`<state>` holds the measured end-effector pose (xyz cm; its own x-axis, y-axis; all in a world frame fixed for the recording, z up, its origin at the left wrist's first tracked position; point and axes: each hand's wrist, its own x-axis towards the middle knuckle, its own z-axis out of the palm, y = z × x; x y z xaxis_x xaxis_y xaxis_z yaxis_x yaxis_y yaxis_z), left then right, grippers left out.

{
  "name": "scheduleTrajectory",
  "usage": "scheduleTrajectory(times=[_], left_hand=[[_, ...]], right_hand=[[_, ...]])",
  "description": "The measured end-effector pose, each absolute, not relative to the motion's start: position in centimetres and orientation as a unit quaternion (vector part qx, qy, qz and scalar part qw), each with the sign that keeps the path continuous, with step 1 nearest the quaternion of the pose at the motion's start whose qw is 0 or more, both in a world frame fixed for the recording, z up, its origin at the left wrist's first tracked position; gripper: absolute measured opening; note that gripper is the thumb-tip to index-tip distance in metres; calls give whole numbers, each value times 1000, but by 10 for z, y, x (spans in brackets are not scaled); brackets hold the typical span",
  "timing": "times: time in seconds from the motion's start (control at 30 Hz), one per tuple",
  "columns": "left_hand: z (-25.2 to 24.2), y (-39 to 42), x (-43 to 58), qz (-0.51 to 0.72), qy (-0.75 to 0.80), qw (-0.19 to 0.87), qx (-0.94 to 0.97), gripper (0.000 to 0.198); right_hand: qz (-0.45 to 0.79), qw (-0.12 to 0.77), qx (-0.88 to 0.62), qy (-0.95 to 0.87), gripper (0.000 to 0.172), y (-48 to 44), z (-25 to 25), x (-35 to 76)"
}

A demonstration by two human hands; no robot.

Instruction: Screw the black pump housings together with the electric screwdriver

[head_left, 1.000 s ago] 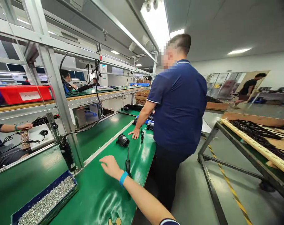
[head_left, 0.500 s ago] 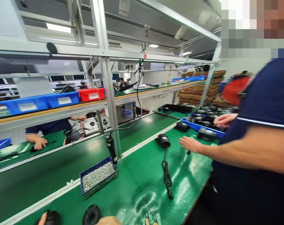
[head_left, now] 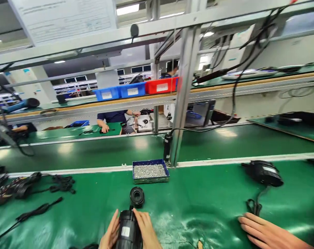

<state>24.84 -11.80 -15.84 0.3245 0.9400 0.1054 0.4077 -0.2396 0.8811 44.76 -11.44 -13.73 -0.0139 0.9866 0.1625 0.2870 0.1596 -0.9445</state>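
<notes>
- Cylinder (head_left: 129, 230): between left hand (head_left: 109, 235) and right hand (head_left: 147, 231), fingers clamped on its sides; near end cut off.
- Tray (head_left: 151, 180) on desk (head_left: 198, 193): small metal pieces (head_left: 149, 171) inside.
- Red bin (head_left: 153, 88): contents hidden.

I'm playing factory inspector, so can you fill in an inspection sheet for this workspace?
Surface: green tabletop, shiny, rippled near the front.
Thing in hand: black cylinder with a pale label.
Clutter: black ring; blue tray of small metal pieces.
Hands: left hand and right hand hold the cylinder's sides; a co-worker's hand at right.
Cables: black cable lying at left; hanging cable at right.
Surroundings: metal post, red bin, person beyond.
</notes>
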Motion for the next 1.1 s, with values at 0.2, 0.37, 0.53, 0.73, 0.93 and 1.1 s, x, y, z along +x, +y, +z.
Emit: scheduleTrajectory(times=[0.2, 0.37, 0.53, 0.73, 0.93, 1.1], left_hand=[[-104, -87, 268, 311, 522, 445, 658, 74], [-69, -34, 309, 272, 554, 392, 682, 40], [-82, 9, 330, 218, 606, 350, 680, 60], [-121, 20, 352, 363, 456, 587, 563, 70], [-152, -11, 369, 416, 395, 668, 473, 58], [-149, -15, 363, 366, 395, 688, 487, 69]], right_hand=[[408, 460, -526, -588, 82, -101, -143, 451], [414, 398, -591, -567, 69, -70, -135, 480], [383, 350, -624, -585, 67, -32, -125, 502], [370, 296, -651, -593, 64, -23, -128, 508], [364, 292, -643, -608, 58, -62, -131, 518], [380, 252, -609, -649, 62, -34, -121, 551]])
